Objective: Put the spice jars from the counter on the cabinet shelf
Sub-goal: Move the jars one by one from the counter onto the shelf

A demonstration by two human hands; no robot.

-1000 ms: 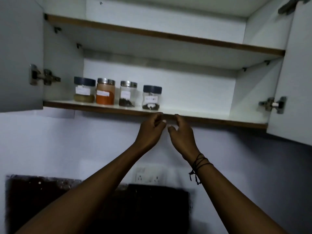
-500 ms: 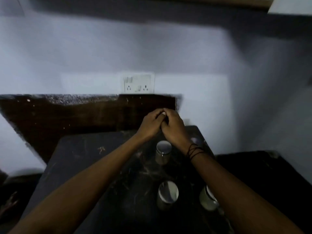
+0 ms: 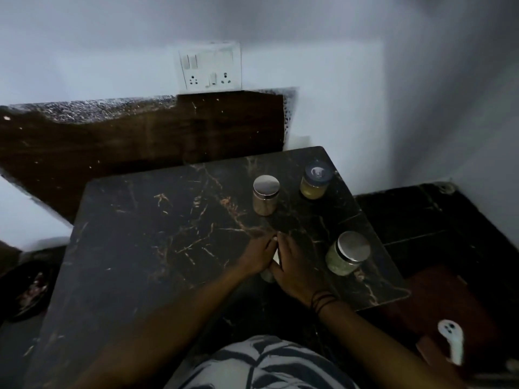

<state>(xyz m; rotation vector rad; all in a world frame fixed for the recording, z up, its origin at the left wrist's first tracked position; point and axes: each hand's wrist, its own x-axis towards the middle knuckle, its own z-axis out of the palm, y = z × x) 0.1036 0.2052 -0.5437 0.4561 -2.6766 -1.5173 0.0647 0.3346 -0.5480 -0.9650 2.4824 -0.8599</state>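
Both my hands are down on the dark marble counter (image 3: 154, 234), cupped round one spice jar (image 3: 269, 276). My left hand (image 3: 255, 256) holds its left side and my right hand (image 3: 295, 266) its right side. Only a pale sliver of that jar shows between them. Three more jars stand upright on the counter. A steel-lidded jar (image 3: 266, 195) is just beyond my hands. At the far right stands a blue-lidded jar (image 3: 315, 179) with yellow contents. A steel-lidded jar (image 3: 347, 256) with green contents is right of my right hand. The cabinet shelf is out of view.
A white socket plate (image 3: 210, 70) sits on the wall above a dark backsplash (image 3: 140, 141). A lower dark surface (image 3: 421, 214) lies right of the counter. A white object (image 3: 452, 343) is at the lower right, and a dark dish (image 3: 31, 290) at the lower left.
The view swung down from the open cabinet to the counter. My hands dropped from the shelf edge, passed over the jars and now hold the nearest one.
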